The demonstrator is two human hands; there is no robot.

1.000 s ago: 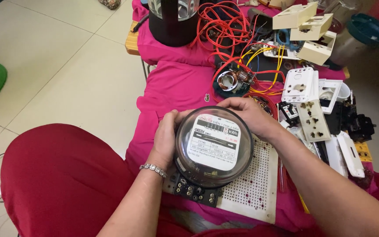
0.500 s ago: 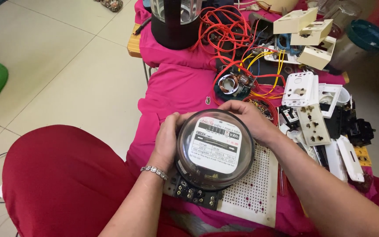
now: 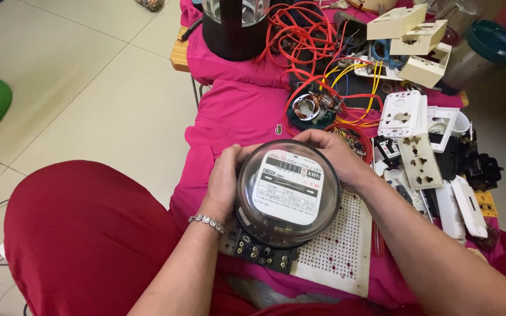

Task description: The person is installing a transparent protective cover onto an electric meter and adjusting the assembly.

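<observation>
A round electricity meter (image 3: 288, 193) with a clear domed cover and a black terminal base sits on a white perforated board (image 3: 341, 251). My left hand (image 3: 225, 181) grips the meter's left side; a silver bracelet is on that wrist. My right hand (image 3: 332, 155) wraps over the meter's upper right edge. Both hands press against the clear cover. The board lies on a pink cloth (image 3: 241, 111) over a small table.
Tangled red and yellow wires (image 3: 311, 41), a small motor part (image 3: 311, 108), white socket plates (image 3: 411, 134) and cream boxes (image 3: 408, 35) crowd the far and right side. A black cylinder (image 3: 235, 26) stands at the back. My red-clad leg (image 3: 83, 234) is at left, over tiled floor.
The meter has shifted slightly on the board with both hands staying on it; the view has drifted a little. Otherwise nothing moved.
</observation>
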